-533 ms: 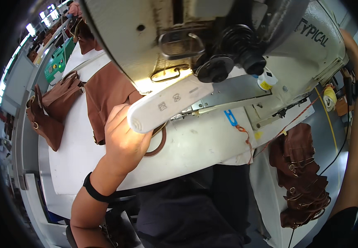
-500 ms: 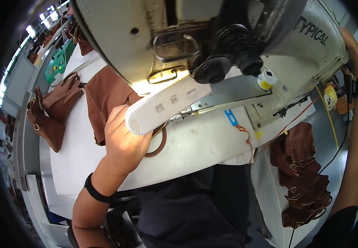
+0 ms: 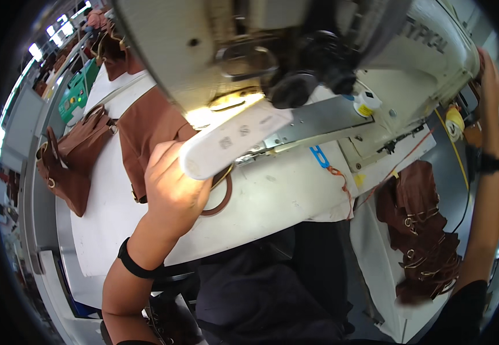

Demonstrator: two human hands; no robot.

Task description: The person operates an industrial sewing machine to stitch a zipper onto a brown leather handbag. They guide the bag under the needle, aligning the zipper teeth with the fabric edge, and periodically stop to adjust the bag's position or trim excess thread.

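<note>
My left hand (image 3: 176, 187) is closed on a brown leather bag (image 3: 151, 123) lying under the lit head of a sewing machine (image 3: 169, 52). A white oblong bar (image 3: 235, 141) on the machine hides some of its fingers and the spot at the needle. A curved brown strap (image 3: 225, 198) and a bit of gold zip show beside that hand. My right hand (image 3: 490, 80) reaches up to the far right end of the machine, and its fingertips are hidden behind the housing, so its grip cannot be made out.
Another brown bag (image 3: 77, 155) stands on the white table (image 3: 261, 213) at left. A blue tool (image 3: 319, 156) with orange cord and a small white bottle (image 3: 367, 103) lie near the machine bed. Brown leather pieces with gold rings (image 3: 413, 224) are piled at right. A yellow thread spool (image 3: 454, 122) sits beyond.
The view has shifted slightly, with the machine blurred now. My right hand shows more fully at the machine's right end. My left hand stays on the bag in nearly the same place.
</note>
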